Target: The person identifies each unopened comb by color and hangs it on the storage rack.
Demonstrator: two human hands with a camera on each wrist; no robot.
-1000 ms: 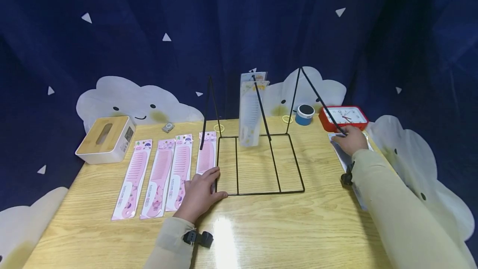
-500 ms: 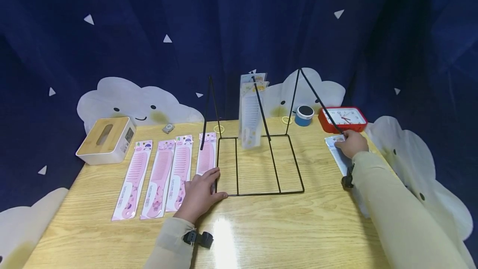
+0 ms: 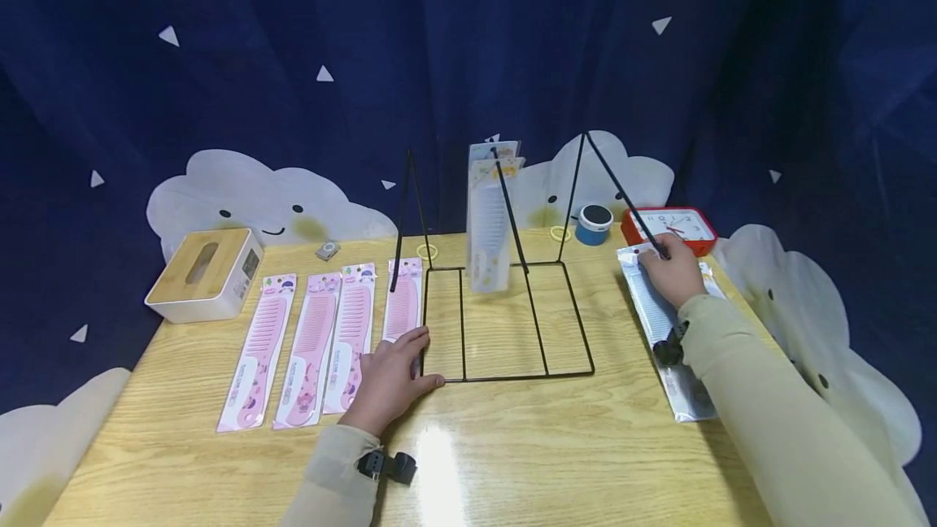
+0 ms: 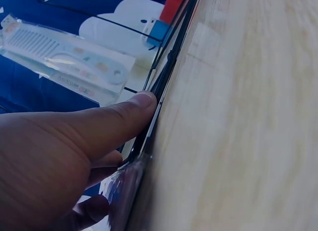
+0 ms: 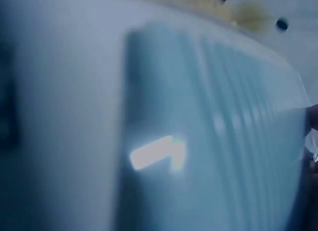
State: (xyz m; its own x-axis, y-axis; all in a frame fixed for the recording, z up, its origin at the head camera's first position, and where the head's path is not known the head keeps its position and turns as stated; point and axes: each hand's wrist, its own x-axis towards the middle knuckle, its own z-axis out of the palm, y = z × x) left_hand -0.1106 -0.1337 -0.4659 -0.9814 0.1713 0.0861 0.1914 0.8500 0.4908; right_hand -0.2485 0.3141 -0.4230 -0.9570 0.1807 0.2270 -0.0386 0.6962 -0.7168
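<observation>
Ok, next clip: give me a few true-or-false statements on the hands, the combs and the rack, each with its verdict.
1. The left hand rests on the near left corner of the black wire rack. True.
2. Four pink packaged combs lie flat left of the rack. True.
3. The right hand holds the red clock. False: it lies on a packaged comb on the table; the clock sits behind it.
4. The rack's prongs are bare. False: a pale packaged comb hangs on the middle prong.
5. A wooden-topped tissue box stands at far left. True.

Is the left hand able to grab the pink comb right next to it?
Probably yes. The left hand rests on the black wire rack corner, and the nearest pink comb lies just beside its fingers with nothing between.
</observation>
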